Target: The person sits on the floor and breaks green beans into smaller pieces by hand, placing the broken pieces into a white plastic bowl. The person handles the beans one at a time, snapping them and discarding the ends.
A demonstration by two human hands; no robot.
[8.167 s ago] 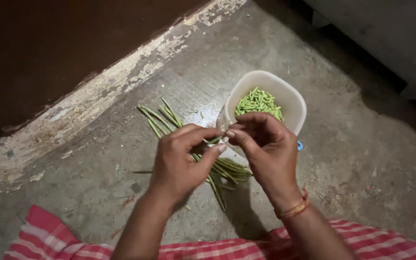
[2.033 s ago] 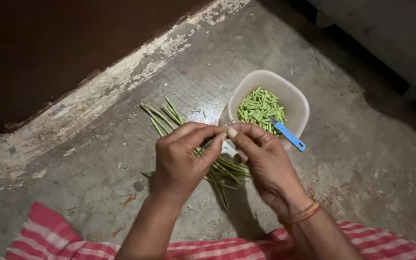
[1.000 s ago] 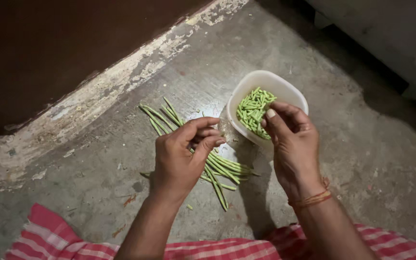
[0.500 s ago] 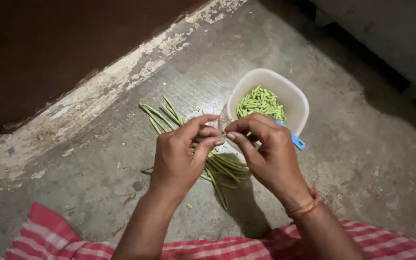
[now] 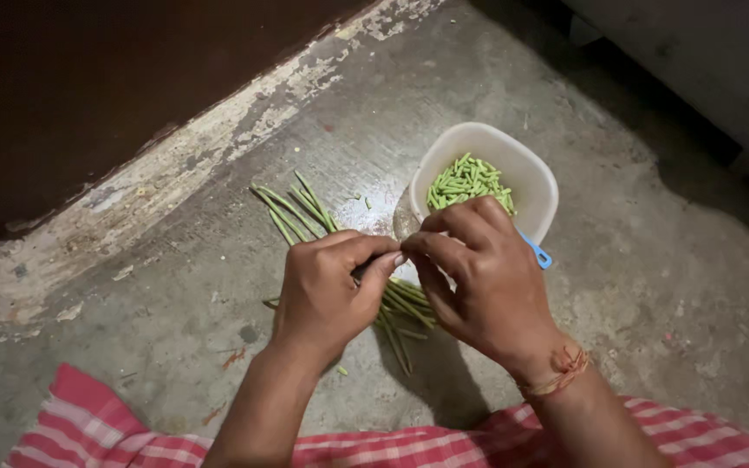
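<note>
We are pinching one long green bean (image 5: pixel 373 264) between our two hands, just above the pile on the floor, so that only a short stretch of it is showing where the fingertips (image 5: pixel 399 257) are meeting; most of the pod is hidden inside our grips. Our left hand (image 5: pixel 327 290) is curling around it from the left, thumb and forefinger pressed together on the pod, and our right hand (image 5: pixel 478 273) is coming in from the right with its fingers bunched and clamped on the same bean, the two grips nearly touching, which is putting the force on a short section between them. We are holding it low and close to the white plastic bowl (image 5: pixel 532 178), which is sitting just beyond our right hand and is carrying a heap of short cut bean pieces (image 5: pixel 465 180), so that anything broken off has little way to travel. A blue handle (image 5: pixel 537 253) is poking out past the bowl's near rim beside our right knuckles; what it belongs to we cannot tell. Under our hands the uncut long beans (image 5: pixel 301 208) are lying fanned across the concrete floor (image 5: pixel 652 286), their far ends reaching up and left, within easy reach of the left hand. A worn, flaking step edge (image 5: pixel 175 165) is running diagonally behind them, and red checked cloth (image 5: pixel 97 438) is crossing the bottom of the view.
</note>
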